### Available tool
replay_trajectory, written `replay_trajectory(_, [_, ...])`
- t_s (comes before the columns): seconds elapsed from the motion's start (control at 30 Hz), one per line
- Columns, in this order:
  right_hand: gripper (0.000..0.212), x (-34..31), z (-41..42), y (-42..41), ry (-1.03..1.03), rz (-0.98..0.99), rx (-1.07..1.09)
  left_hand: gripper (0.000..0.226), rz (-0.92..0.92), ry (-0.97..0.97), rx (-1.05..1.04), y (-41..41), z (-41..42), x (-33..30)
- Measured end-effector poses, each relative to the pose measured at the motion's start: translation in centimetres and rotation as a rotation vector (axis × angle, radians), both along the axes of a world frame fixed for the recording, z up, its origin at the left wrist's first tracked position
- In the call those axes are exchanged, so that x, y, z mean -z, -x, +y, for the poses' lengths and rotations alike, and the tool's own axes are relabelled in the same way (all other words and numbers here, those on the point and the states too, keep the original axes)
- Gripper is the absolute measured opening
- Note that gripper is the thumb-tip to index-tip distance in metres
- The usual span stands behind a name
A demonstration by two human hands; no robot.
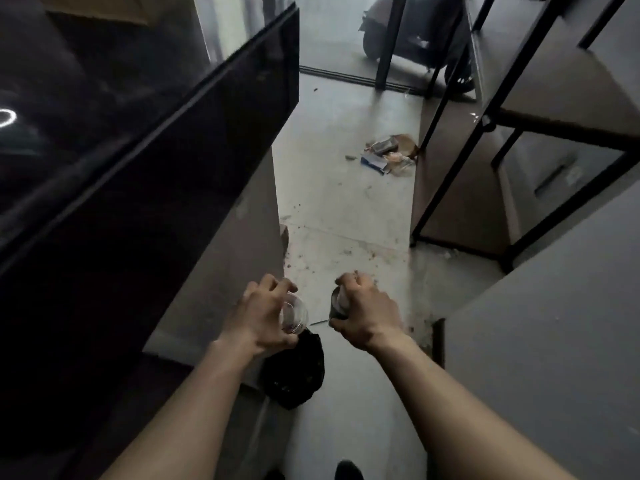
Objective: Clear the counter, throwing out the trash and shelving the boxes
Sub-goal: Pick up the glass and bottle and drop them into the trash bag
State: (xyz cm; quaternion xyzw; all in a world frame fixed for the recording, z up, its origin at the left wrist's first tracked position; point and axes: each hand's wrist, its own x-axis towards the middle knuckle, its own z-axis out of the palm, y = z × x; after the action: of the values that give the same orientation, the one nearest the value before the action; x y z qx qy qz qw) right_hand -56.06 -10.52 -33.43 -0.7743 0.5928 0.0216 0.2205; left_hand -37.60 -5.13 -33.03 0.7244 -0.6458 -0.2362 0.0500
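Note:
My left hand (261, 315) grips a clear plastic cup (294, 313), held on its side above the floor. My right hand (365, 310) is closed around a dark cup or can (337, 304), most of it hidden by the fingers. Just below the left hand a black trash bag (294, 372) lies open on the floor beside the counter's end. The black glossy counter (138, 150) fills the left of the view.
A narrow concrete aisle (346, 209) runs ahead, with scraps of cardboard and wrappers (389, 155) lying by a black metal shelf rack (519, 133) on the right. A grey cabinet (554, 341) stands near right. A scooter (422, 36) is parked beyond the doorway.

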Motion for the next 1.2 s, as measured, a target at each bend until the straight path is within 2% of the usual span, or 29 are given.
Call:
replay_trajectory(0.2, [0.065,12.7,-0.8,-0.5,-0.091,-0.021,-0.033,0.08,-0.011,-0.056,-0.116,0.2,-0.6,11.8])
replay_trajectory(0.47, [0.065,31.1,-0.7,-0.8,-0.181,-0.049,-0.006,0.085,-0.038,-0.202,-0.172,1.2,0.2,29.5])
replay_trajectory(0.63, [0.064,39.3,0.1,-1.2,-0.227,-0.051,-0.03,0.087,-0.071,-0.268,-0.193,1.5,1.2,37.4])
replay_trajectory(0.87, [0.068,45.2,-0.4,-3.0,-0.249,-0.082,-0.059,0.091,-0.105,-0.252,-0.229,1.4,-0.6,43.0])
replay_trajectory(1.0, [0.088,46.3,-1.1,-3.2,-0.327,-0.125,-0.072,0.102,-0.079,-0.256,-0.238,1.1,-1.5,44.5])
replay_trajectory(1.2, [0.079,44.8,-0.9,-0.6,-0.369,-0.054,-0.078,0.107,-0.089,-0.3,-0.196,1.8,-1.1,43.4])
